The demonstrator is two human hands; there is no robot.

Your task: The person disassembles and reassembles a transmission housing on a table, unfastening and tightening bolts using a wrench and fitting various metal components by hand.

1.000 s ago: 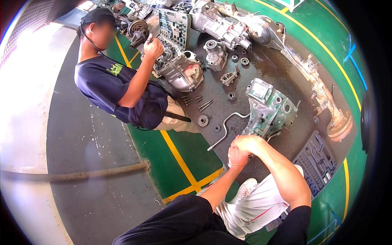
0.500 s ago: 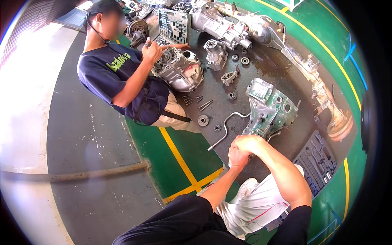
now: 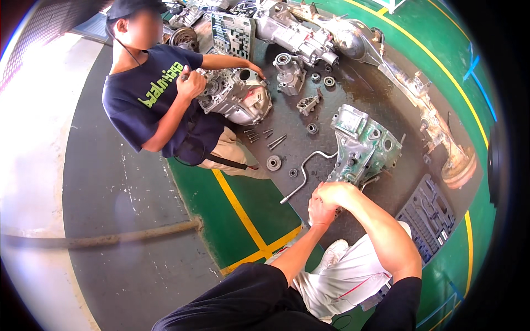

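In front of the near end of a green-stained gearbox housing (image 3: 361,149), my two hands are together. My right hand (image 3: 338,193) lies over my left hand (image 3: 321,211), both with fingers curled closed. Whatever they may hold is hidden behind the hands. A bent steel speed wrench (image 3: 303,174) rests on the metal tabletop (image 3: 364,85), its upper end against the housing's left side. Left of it are a gear (image 3: 274,163) and a small ring (image 3: 293,172).
A co-worker (image 3: 160,94) stands at the left with hands at another gearbox housing (image 3: 237,99). Bolts (image 3: 277,142) and a bearing (image 3: 312,128) lie mid-table. An axle (image 3: 411,85) runs along the far right. A tool case (image 3: 425,215) is at the near right.
The co-worker has straightened and leaned back left, with one hand drawn down and left. My hands stay in the same place.
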